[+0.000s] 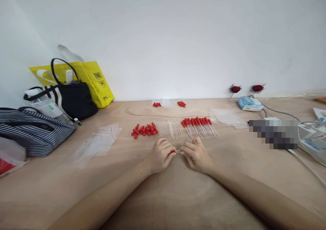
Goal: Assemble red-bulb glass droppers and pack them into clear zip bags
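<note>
Between my fingers, in front of me, are a red rubber dropper bulb (173, 151) and a thin clear dropper tube (177, 151). My left hand (161, 155) pinches the bulb, which is mostly hidden by the fingers. My right hand (195, 156) grips the tube, with only a short length showing; whether the tube sits inside the bulb I cannot tell. Just beyond my hands lie a heap of loose red bulbs (145, 130), a row of bare clear tubes (168, 129) and a row of droppers with red bulbs fitted (200, 127).
Clear zip bags (102, 140) lie left, more plastic bags (226, 117) right. At the wall is a bag with red bulbs (157, 104). A striped bag (38, 131), black handbag (78, 99) and yellow bag (98, 84) stand left. A blue tissue pack (250, 103) and cables sit right.
</note>
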`<action>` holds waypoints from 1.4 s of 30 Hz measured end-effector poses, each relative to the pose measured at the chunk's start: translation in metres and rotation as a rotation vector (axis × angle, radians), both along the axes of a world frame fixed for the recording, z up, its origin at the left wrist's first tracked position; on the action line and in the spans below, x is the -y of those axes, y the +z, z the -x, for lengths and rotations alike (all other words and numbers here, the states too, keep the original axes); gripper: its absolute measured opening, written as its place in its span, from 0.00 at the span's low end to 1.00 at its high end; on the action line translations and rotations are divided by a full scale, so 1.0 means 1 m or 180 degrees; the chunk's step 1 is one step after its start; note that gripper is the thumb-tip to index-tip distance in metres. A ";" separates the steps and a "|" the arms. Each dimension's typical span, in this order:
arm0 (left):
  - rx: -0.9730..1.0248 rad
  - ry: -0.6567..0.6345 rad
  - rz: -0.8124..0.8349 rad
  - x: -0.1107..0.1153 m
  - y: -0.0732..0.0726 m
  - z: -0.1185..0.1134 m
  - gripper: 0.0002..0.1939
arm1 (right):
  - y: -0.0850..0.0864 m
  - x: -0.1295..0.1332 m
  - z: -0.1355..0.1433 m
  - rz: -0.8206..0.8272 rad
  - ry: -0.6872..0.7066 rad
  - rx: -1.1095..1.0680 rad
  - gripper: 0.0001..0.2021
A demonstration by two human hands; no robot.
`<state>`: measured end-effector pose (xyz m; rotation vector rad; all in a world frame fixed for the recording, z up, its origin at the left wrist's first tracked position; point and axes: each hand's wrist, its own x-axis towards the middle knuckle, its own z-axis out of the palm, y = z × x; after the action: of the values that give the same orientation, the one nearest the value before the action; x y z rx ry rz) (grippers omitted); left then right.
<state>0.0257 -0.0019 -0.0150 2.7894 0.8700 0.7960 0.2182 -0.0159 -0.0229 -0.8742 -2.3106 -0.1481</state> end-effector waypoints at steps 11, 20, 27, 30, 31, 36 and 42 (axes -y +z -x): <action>0.0170 0.0252 0.0110 -0.006 0.005 0.008 0.08 | -0.002 -0.004 -0.004 -0.0035 -0.0206 0.0110 0.13; 0.0302 0.0211 0.0053 -0.005 0.004 0.006 0.10 | 0.000 0.001 -0.002 0.0002 -0.0242 -0.0145 0.13; 0.0167 0.0174 0.0104 -0.006 0.004 0.005 0.08 | 0.001 -0.003 -0.002 0.0300 -0.0142 -0.0057 0.14; 0.0135 0.0293 0.0110 -0.007 0.005 0.005 0.09 | 0.008 -0.003 -0.004 0.0347 -0.0197 0.0198 0.12; 0.0124 0.0301 0.0098 -0.008 0.005 0.006 0.09 | 0.011 -0.003 -0.004 0.0341 -0.0228 0.0307 0.12; 0.0340 0.0949 -0.0168 -0.011 0.006 0.014 0.16 | 0.015 -0.014 -0.009 0.0621 -0.0836 0.0413 0.12; 0.0377 0.1476 -0.0167 -0.016 0.003 0.021 0.16 | 0.014 -0.054 -0.005 0.1193 -0.2142 -0.0205 0.14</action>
<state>0.0051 0.0140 -0.0116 2.5753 1.5188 1.0427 0.2235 0.0380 -0.0093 -1.7965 -1.9257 0.0324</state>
